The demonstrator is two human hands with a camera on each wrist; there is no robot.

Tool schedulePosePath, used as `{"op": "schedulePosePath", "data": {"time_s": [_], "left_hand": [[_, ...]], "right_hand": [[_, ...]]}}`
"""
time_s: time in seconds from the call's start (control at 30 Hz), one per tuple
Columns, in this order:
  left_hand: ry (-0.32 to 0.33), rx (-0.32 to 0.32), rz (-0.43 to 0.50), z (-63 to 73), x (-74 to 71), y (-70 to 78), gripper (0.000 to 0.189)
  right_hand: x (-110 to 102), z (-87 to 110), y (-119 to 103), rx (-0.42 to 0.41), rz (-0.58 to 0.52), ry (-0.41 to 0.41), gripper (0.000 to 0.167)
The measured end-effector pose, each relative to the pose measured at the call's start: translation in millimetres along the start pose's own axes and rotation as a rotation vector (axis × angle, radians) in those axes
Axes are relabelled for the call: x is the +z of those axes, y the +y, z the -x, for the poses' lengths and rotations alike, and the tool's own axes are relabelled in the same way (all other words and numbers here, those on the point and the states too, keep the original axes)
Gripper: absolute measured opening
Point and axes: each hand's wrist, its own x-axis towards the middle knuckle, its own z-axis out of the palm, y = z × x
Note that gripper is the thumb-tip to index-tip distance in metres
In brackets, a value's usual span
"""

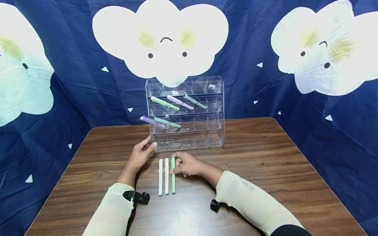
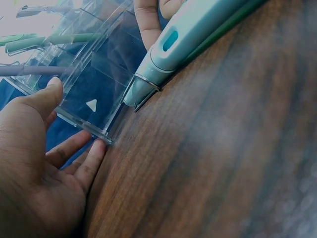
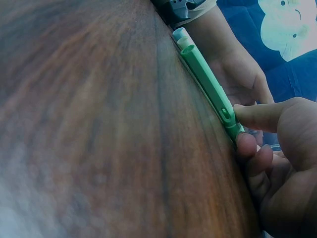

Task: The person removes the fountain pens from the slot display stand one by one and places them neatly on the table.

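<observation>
On the table, my right hand (image 1: 189, 164) pinches the upper, clip end of a green pen (image 1: 173, 183) between thumb and fingers. Two white pens (image 1: 160, 180) lie parallel to its left. In the right wrist view the green pen (image 3: 208, 79) lies along the tabletop with thumb and fingertips at one end. My left hand (image 1: 140, 155) touches the lower left corner of a clear tiered pen rack (image 1: 202, 144). Its fingers look extended in the left wrist view, where the hand (image 2: 44, 158) rests against the rack's side (image 2: 84, 106).
Several pastel pens lean in the rack: a lime one (image 1: 165, 103), a pink one (image 1: 180, 102) and a grey-green one (image 1: 195, 101) above, a purple one (image 1: 153, 122) and a teal one (image 1: 167, 122) below. Behind the wooden table (image 1: 251, 154) hangs a blue cloth (image 1: 245, 39) with clouds.
</observation>
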Motion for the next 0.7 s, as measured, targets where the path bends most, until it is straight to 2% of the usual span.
{"op": "schedulePosePath", "data": {"time_s": [0.33,0.7], "left_hand": [[0.010,-0.001,-0.001,-0.7,-0.2,0.0,0.061],[0.001,-0.006,0.012,0.7,0.3,2.4,0.062]], "right_hand": [[-1.4,-1.7,0.6,0.005,0.015,-0.003,0.075],[-5.4,2.5,-1.9,0.051,-0.052,0.000,0.080]]}}
